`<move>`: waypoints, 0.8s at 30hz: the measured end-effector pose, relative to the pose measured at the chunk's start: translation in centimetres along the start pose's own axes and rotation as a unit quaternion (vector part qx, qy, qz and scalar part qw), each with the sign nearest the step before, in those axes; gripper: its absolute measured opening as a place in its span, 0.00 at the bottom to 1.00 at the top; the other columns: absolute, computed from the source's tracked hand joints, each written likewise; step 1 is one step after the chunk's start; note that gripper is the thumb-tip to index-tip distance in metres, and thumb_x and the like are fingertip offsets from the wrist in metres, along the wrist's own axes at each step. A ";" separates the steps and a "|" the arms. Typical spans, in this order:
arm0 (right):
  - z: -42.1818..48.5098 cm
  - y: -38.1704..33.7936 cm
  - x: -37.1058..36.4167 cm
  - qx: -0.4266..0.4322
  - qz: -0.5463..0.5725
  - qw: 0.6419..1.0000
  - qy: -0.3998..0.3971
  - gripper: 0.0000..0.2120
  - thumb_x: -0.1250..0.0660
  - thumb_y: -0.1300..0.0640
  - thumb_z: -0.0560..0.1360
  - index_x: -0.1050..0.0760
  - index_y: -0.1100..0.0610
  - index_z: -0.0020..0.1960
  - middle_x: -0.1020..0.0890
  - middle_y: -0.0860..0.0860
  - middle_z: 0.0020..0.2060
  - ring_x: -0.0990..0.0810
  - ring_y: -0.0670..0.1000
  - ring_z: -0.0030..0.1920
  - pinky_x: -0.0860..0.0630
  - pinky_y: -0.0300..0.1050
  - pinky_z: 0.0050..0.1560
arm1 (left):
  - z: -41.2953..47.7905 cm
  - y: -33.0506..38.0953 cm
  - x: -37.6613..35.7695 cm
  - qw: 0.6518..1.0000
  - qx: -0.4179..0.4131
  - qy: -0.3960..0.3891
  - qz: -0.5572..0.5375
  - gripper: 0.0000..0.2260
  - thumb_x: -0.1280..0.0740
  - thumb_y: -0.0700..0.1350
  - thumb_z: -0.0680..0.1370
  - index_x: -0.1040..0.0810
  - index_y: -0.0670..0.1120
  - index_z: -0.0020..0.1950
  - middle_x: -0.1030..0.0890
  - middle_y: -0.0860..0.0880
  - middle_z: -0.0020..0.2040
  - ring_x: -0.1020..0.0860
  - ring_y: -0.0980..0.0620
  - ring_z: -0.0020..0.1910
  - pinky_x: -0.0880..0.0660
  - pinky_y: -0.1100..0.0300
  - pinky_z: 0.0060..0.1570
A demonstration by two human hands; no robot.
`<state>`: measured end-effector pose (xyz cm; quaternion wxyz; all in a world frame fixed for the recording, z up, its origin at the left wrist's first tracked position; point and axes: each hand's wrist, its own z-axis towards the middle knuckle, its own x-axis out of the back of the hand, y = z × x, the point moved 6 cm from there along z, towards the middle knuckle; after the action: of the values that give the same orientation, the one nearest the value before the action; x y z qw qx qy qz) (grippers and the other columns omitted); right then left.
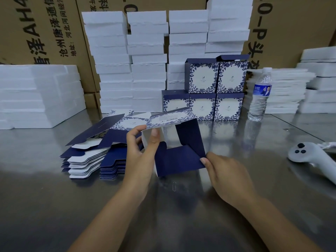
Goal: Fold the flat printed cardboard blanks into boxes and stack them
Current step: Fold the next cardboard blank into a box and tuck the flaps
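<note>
Closest to me is the steel desk, shiny and streaked with reflections, with two bare forearms reaching out over it. The left grip pinches the left wall of a half-formed box, with the thumb on the white inner face and the fingers curled behind. The right grip pinches the near right corner of the box's navy flap. The box sits mid-desk between both grips (resting or just lifted, I cannot tell), its barcode panel tilted on top. Just to its left lies a fanned pile of flat blanks, navy and white. Behind it, five finished boxes stand three below and two above, touching, with flaps raised on the upper pair. White foam blocks are stacked along the back and both sides, in front of brown cartons printed in black. A water bottle stands upright just right of the finished boxes. A white controller lies near the desk's right edge.
</note>
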<state>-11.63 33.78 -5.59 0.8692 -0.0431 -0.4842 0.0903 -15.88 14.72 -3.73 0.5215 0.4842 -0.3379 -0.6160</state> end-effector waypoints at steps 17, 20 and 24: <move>-0.2 -1.2 0.9 0.057 -0.042 0.997 -0.008 0.13 0.47 0.47 0.81 0.38 0.51 0.40 0.25 0.47 0.34 0.27 0.54 0.35 0.45 0.46 0.36 | 0.4 -0.7 0.7 1.000 0.012 -0.008 0.003 0.26 0.35 0.71 0.59 0.28 0.62 0.53 0.21 0.65 0.45 0.21 0.65 0.46 0.24 0.52 0.53; -0.1 -1.0 2.0 0.017 -0.014 0.999 0.047 0.13 0.44 0.44 0.79 0.29 0.52 0.43 0.21 0.49 0.39 0.22 0.56 0.41 0.40 0.46 0.38 | 0.3 -0.3 0.3 1.000 0.005 -0.028 -0.010 0.25 0.34 0.68 0.60 0.27 0.61 0.53 0.19 0.61 0.45 0.19 0.60 0.45 0.22 0.54 0.50; 0.2 -1.2 3.7 -0.001 0.092 0.986 0.141 0.23 0.42 0.45 0.78 0.33 0.56 0.68 0.26 0.52 0.63 0.28 0.52 0.62 0.32 0.46 0.58 | -1.1 0.5 -1.3 0.993 -0.024 -0.111 0.044 0.26 0.35 0.65 0.62 0.30 0.59 0.58 0.23 0.60 0.54 0.20 0.61 0.49 0.24 0.68 0.38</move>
<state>-9.75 33.36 -2.27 0.9169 -0.1004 -0.3505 0.1622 -14.75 15.92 -3.33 0.5185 0.3854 -0.3997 -0.6503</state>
